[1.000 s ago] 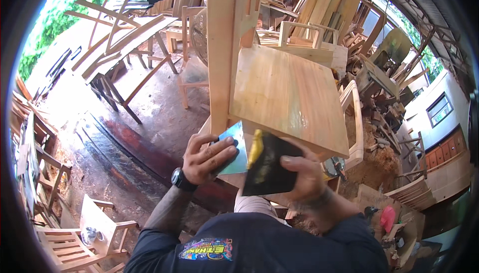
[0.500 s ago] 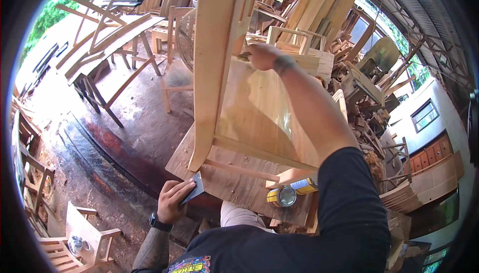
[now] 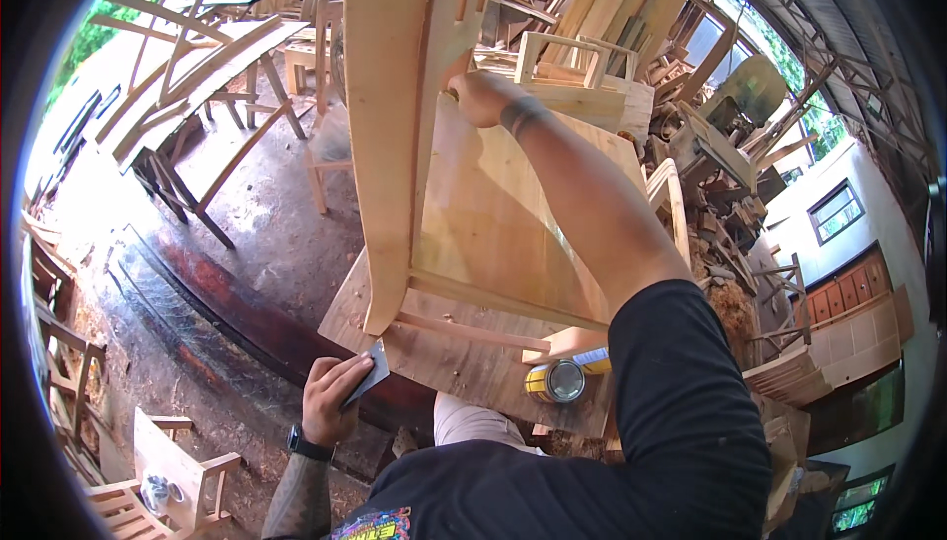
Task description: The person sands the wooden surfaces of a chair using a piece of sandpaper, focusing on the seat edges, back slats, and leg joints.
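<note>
A pale wooden chair [image 3: 383, 145] rests on a plywood work surface [image 3: 473, 367], its long curved post toward my left and its broad flat panel [image 3: 493, 215] facing up, with a shiny, wet-looking patch. My right hand [image 3: 481, 98] is closed at the panel's far end, beside the post. A small yellowish edge shows at its fingertips; most of what it pinches is hidden. Low on the left, my left hand [image 3: 330, 397] grips a flat grey metal scraper [image 3: 369, 374], held near the post's lower end.
An opened tin can [image 3: 562, 380] with a yellow label stands on the plywood, another can [image 3: 594, 360] behind it. Left is a long bench [image 3: 197, 81] of boards. A small wooden chair [image 3: 182, 461] stands lower left. Planks [image 3: 621, 17] and wood scraps [image 3: 715, 234] fill the far right.
My right hand has moved left, closer to the post, and the thing in its fingers is more hidden. The view has shifted slightly. My left hand still holds the scraper.
</note>
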Action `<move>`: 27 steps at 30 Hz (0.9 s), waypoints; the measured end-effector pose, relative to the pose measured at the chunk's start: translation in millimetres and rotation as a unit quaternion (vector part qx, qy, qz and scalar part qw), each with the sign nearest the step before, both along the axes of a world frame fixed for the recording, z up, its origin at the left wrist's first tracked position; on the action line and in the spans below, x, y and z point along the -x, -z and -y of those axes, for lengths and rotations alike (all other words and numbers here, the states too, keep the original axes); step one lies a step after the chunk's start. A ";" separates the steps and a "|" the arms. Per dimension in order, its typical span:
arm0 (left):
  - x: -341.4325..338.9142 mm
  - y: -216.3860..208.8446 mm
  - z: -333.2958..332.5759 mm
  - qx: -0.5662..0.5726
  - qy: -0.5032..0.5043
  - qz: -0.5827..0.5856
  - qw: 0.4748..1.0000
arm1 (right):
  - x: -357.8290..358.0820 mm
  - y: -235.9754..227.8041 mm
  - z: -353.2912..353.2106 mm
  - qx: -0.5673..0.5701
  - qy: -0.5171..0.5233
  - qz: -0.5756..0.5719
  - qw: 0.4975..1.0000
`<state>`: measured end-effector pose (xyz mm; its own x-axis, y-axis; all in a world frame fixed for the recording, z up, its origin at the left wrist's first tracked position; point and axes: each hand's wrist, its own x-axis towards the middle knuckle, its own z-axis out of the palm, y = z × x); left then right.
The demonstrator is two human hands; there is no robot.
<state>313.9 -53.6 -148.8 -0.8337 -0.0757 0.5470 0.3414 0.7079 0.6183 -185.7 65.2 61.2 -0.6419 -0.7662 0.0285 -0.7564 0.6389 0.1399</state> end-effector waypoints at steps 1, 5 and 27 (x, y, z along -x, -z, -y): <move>2.8 -1.0 -0.2 0.000 0.003 0.001 1.000 | 4.6 0.3 0.8 0.002 -0.006 0.011 1.000; 6.5 -2.9 -3.8 0.006 0.009 0.002 1.000 | 4.8 -12.4 0.4 0.034 -0.007 0.087 0.996; 0.8 -11.4 -21.3 0.035 0.066 -0.016 0.997 | -165.7 -70.1 -83.9 0.072 -0.158 0.139 0.975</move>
